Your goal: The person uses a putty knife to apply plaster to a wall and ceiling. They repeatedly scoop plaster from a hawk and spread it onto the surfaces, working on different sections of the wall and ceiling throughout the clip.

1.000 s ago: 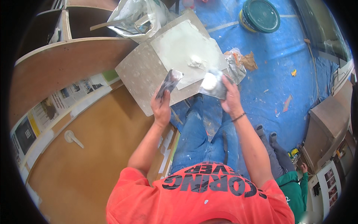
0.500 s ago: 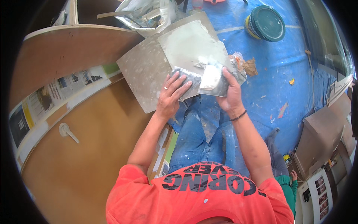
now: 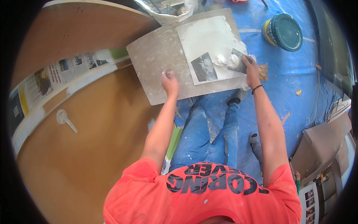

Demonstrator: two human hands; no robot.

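My right hand (image 3: 251,70) grips a thin dark rectangular putty scraper (image 3: 242,59) at the right side of a board coated white (image 3: 203,37). White paste (image 3: 234,61) clings to the scraper, and another lump of paste (image 3: 220,61) sits just left of it. A second dark scraper (image 3: 204,68) lies flat on the white board, untouched. My left hand (image 3: 170,83) is closed, its fingers curled, over the larger grey-brown board (image 3: 149,56) beneath. Nothing shows in those fingers.
A green-lidded bucket (image 3: 285,33) stands on the blue floor sheet (image 3: 291,80). Behind the boards is a white bag of odds and ends (image 3: 171,16). A brown door (image 3: 100,112) with a handle (image 3: 66,120) lies left. Another person's foot (image 3: 254,138) is at lower right.
My left hand has let go of its scraper, which now lies on the white board, and has drawn away to the left. My right hand has moved right with the other scraper.
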